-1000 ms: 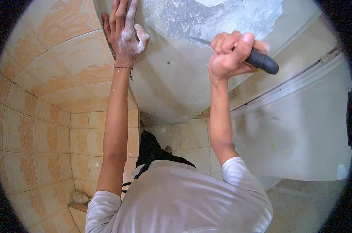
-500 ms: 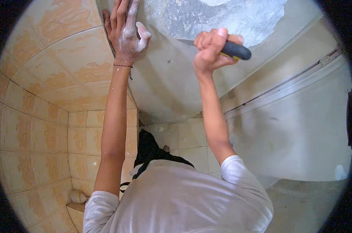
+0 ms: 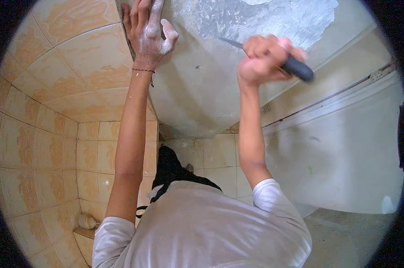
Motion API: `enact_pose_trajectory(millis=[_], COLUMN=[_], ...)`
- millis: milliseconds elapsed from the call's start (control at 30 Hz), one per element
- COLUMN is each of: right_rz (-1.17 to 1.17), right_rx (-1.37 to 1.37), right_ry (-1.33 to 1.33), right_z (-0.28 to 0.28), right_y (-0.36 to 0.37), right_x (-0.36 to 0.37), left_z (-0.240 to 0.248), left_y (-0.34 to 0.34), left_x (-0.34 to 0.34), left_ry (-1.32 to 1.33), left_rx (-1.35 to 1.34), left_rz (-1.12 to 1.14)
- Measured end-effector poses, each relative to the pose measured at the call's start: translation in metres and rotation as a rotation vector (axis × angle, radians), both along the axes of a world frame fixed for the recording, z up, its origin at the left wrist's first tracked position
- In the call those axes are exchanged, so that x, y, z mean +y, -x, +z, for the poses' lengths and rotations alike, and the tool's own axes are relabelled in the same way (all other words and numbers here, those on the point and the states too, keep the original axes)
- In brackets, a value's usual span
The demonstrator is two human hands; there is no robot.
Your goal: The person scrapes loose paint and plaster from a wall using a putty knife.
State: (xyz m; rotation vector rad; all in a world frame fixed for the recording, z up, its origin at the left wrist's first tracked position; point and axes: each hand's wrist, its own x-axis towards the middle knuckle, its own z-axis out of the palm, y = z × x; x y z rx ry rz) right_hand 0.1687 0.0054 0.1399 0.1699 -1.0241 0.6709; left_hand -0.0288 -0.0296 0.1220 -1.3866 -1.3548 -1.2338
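My right hand [image 3: 266, 60], slightly blurred by motion, is closed around the dark handle of a scraper [image 3: 299, 69]. The thin metal blade points left, its tip at the lower edge of a rough grey-white bare patch [image 3: 251, 20] on the painted wall [image 3: 188, 89]. Whether the tip touches the surface I cannot tell. Flat against the wall's left edge lies my left hand [image 3: 150, 38], fingers stretched out and thumb apart. White dust coats that hand, and a thin cord circles its wrist. The upper fingertips are cut off by the picture's edge.
Orange-and-cream tiled wall [image 3: 37, 147] runs along the left, meeting the painted wall at a corner. A pale door or panel [image 3: 335, 152] stands at the right. At lower left, a small container [image 3: 87, 221] sits on a ledge. Floor tiles [image 3: 219, 156] show below.
My right hand and the scraper have moved right and slightly down, and more of the blade shows. My left hand stays on the wall; the whole view has shifted slightly.
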Motion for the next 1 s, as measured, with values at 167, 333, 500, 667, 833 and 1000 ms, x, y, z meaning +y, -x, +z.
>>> enact_pose_trajectory(millis=[167,333,500,667,833,1000], right_rz=[-0.040,-0.091,0.075,-0.104,0.110,0.012], right_rx=[-0.039,-0.009,-0.031,-0.033,-0.039,-0.166], right_ry=[0.046,-0.074,0.044,0.043,-0.023,0.051], right_z=[0.004,0.006,0.000,0.010,0.016,0.003], right_y=[0.003,-0.008,0.001,0.005,-0.014,-0.002], right_x=[-0.001,0.015,-0.003,-0.001,-0.009,0.016], left_z=[-0.003,-0.004,-0.015,-0.006,-0.009,-0.007], left_y=[0.005,0.003,0.013,0.013,0.010,0.010], left_x=[-0.002,0.009,0.013,0.010,0.008,0.007], left_ry=[0.048,-0.021,-0.133,-0.059,-0.028,-0.019], left_rx=[-0.037,0.013,0.021,0.082,0.006,0.011], left_rz=[0.025,-0.002,-0.118,0.046,0.005,0.005])
